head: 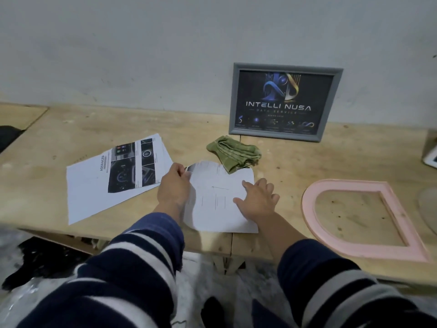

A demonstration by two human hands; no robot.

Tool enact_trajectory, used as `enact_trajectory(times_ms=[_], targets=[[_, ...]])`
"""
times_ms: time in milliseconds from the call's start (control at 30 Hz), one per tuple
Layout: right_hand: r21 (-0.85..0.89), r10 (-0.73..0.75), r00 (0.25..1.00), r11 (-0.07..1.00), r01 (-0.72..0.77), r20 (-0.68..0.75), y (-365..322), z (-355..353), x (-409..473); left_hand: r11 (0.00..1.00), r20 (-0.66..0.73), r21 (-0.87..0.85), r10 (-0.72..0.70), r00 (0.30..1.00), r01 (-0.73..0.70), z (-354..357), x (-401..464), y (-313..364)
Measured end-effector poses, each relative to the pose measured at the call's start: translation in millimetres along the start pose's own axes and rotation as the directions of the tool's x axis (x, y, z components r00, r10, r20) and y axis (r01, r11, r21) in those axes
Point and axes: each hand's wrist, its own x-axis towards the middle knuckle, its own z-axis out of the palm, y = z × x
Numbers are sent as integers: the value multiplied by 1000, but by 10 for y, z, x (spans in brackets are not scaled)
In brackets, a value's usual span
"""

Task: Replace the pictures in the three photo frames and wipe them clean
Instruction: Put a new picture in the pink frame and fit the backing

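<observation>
A pale wooden table (295, 162) stands against a grey-white wall, and at its near edge a white sheet (220, 204) lies face down, its left border pinched and curled up by the left hand (173, 185) while the right hand (259, 200) presses flat on it with fingers spread. At three o'clock from the sheet an empty pink frame (309, 204) lies flat, and at nine o'clock lie printed pages (94, 183). Farther off, at twelve o'clock, a crumpled green cloth (234, 152) touches the sheet's far edge, and at one o'clock beyond it a grey frame (234, 100) with a dark poster leans on the wall.
</observation>
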Motion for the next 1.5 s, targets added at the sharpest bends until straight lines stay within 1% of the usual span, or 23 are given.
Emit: enact_trajectory(times_ms=[33, 100, 167, 267, 333, 400, 500, 633, 700, 767, 900, 1000, 1067, 1133, 1200, 1300, 1433, 1500], targets=[[29, -2, 1000, 1000, 2, 13, 18, 6, -7, 1000, -25, 3, 29, 999, -29, -4, -54, 27], [134, 8, 999, 991, -14, 44, 51, -12, -14, 998, -120, 28, 54, 991, -51, -36, -185, 95], [267, 50, 997, 961, -65, 62, 86, -61, -36, 999, -203, 28, 23, 979, -18, -81, -311, 158], [454, 71, 987, 881, -131, 147, 166, -172, -62, 999, -257, -26, -33, 966, 28, -165, -484, 217], [614, 37, 972, 770, -175, 231, 263, -268, -94, 993, -265, -102, -80, 961, 55, -192, -620, 256], [698, 3, 964, 689, -196, 268, 396, -377, -145, 983, -259, -169, -121, 958, 78, -156, -773, 325], [759, 14, 964, 613, -219, 267, 642, -508, -206, 973, -235, -217, -123, 964, 71, 30, -977, 435], [829, 87, 970, 506, -238, 226, 1099, -663, -239, 961, -195, -264, -136, 971, 81, 404, -1206, 687], [862, 129, 965, 435, -262, 228, 1376, -724, -246, 960, -182, -264, -142, 973, 91, 599, -1325, 837], [878, 176, 964, 405, -256, 200, 1695, -788, -271, 963, -143, -251, -134, 981, 95, 824, -1436, 980], [890, 304, 948, 401, -217, 94, 2310, -923, -321, 963, -30, -262, -74, 997, 64, 1266, -1573, 1265], [879, 408, 913, 435, -197, 3, 2694, -970, -299, 973, 68, -227, -13, 998, 28, 1543, -1648, 1468], [867, 473, 881, 449, -218, -23, 2891, -979, -284, 978, 153, -209, 18, 988, 14, 1698, -1685, 1556], [833, 512, 858, 490, -256, -37, 3058, -978, -282, 985, 227, -172, 50, 973, -10, 1845, -1706, 1635], [779, 509, 858, 566, -271, -72, 3143, -947, -300, 991, 273, -121, 89, 958, -57, 1915, -1723, 1660], [717, 495, 863, 637, -283, -98, 3235, -911, -284, 993, 322, 2, 110, 940, -117, 2023, -1731, 1711], [566, 421, 891, 781, -263, -167, 3246, -898, -274, 980, 316, 127, 106, 943, -153, 2059, -1757, 1726], [499, 397, 899, 826, -260, -188, 3238, -896, -283, 966, 287, 196, 108, 952, -168, 2068, -1759, 1733]])
